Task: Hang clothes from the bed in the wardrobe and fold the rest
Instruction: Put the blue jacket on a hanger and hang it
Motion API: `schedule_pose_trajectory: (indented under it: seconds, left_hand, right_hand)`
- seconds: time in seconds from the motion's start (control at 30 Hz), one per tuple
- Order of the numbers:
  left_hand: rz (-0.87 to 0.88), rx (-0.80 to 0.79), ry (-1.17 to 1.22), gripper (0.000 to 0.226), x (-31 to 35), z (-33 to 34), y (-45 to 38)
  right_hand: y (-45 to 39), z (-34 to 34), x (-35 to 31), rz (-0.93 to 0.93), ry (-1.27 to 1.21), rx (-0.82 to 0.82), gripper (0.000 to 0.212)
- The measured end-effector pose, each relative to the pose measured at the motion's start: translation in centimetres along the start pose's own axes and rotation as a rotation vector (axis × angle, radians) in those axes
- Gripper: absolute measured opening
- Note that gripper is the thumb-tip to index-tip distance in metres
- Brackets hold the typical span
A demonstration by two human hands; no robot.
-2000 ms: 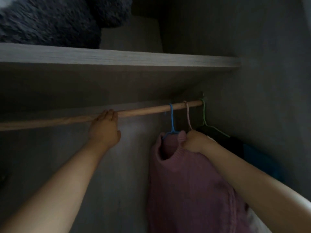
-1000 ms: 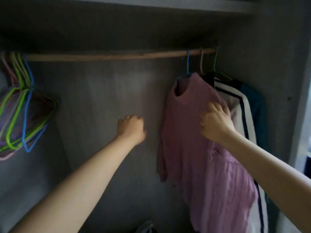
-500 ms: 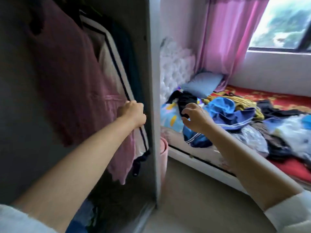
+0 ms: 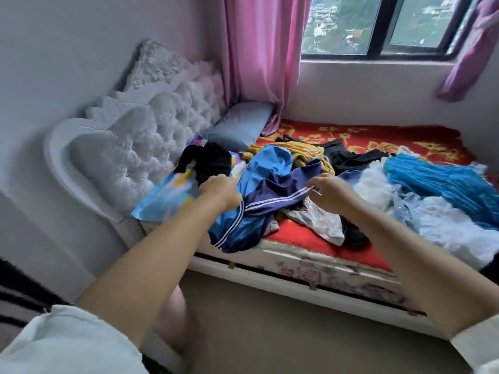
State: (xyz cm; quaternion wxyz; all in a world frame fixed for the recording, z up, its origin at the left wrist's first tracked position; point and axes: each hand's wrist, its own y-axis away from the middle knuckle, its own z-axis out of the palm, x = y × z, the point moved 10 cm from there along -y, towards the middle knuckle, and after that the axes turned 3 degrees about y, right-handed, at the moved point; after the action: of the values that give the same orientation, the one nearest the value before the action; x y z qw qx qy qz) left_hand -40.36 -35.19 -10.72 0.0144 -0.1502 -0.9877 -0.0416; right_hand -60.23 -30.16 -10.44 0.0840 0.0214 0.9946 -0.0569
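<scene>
A heap of clothes lies on the bed (image 4: 310, 238), which has a red flowered cover. Nearest me is a blue and navy jacket (image 4: 264, 184) with white stripes, hanging partly over the bed's edge. My left hand (image 4: 220, 191) grips its left side with curled fingers. My right hand (image 4: 328, 194) pinches its striped edge on the right. Around it lie a black garment (image 4: 210, 160), a yellow one (image 4: 291, 151), a white one (image 4: 321, 220), a bright blue pleated piece (image 4: 437, 182) and a pale blue one (image 4: 442, 222). The wardrobe is out of view.
A white tufted headboard (image 4: 129, 147) stands at the left, with a grey pillow (image 4: 240, 124) by it. Pink curtains (image 4: 259, 49) frame the window (image 4: 378, 22) behind the bed. A pink bin (image 4: 172, 319) stands on the floor near my left arm.
I have turned from the wardrobe, where the pink sweater now hangs, to the bed. Both hands left the wardrobe and took hold of the blue jacket.
</scene>
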Motion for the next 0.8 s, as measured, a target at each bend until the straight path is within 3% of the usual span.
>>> schedule_pose_trajectory:
  seconds: [0.2, 0.43, 0.53, 0.63, 0.8]
  left_hand:
    - [-0.079, -0.176, -0.010, 0.030, -0.4, 7.2, -9.3]
    - [-0.122, -0.417, 0.048, 0.029, -4.1, 15.5, -20.8]
    - [-0.150, -0.495, 0.088, 0.028, -5.5, 18.0, -24.9]
    - [-0.184, -0.535, 0.141, 0.027, -6.4, 20.6, -27.9]
    - [-0.382, -0.533, 0.198, 0.023, -8.3, 24.7, -31.0]
  right_hand:
    - [-7.0, 6.7, 5.9, 0.002, -0.063, -0.108, 0.025]
    - [-18.2, 13.8, 7.7, -0.055, -0.112, -0.260, 0.020]
    - [-23.3, 16.8, 8.6, -0.036, -0.140, -0.274, 0.031]
    - [-25.7, 20.8, 8.1, -0.080, -0.011, -0.450, 0.022]
    - [-29.9, 28.7, 9.8, -0.077, -0.003, -0.661, 0.026]
